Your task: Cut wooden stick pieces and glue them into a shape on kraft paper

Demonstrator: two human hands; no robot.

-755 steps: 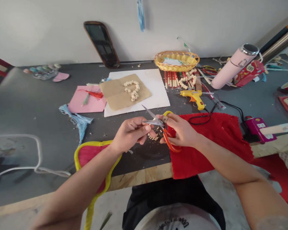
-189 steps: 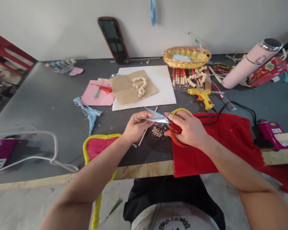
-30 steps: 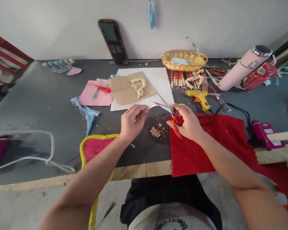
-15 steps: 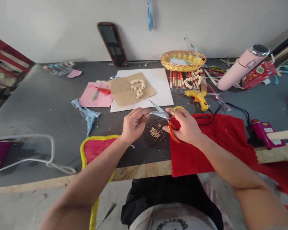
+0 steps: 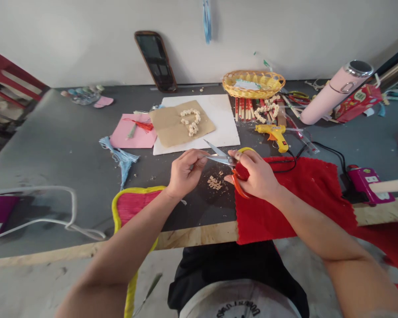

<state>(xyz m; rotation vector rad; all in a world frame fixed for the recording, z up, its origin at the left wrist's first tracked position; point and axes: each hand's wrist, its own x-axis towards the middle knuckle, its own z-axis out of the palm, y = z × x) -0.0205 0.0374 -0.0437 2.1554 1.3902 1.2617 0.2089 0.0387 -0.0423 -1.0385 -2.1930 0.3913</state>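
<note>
Fingers of your right hand [image 5: 257,176] grip the scissors [image 5: 220,158]; fingers of your left hand [image 5: 184,172] are pinched together beside the blades.

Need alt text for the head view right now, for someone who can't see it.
The right hand holds orange-handled scissors, blades open, at the pinched fingertips of the left hand, above small cut bits on a grey table.

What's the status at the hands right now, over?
Right hand shut on scissors, blades open. Left hand pinched shut at the blades, contents hidden. Cut bits piled just below.
</note>
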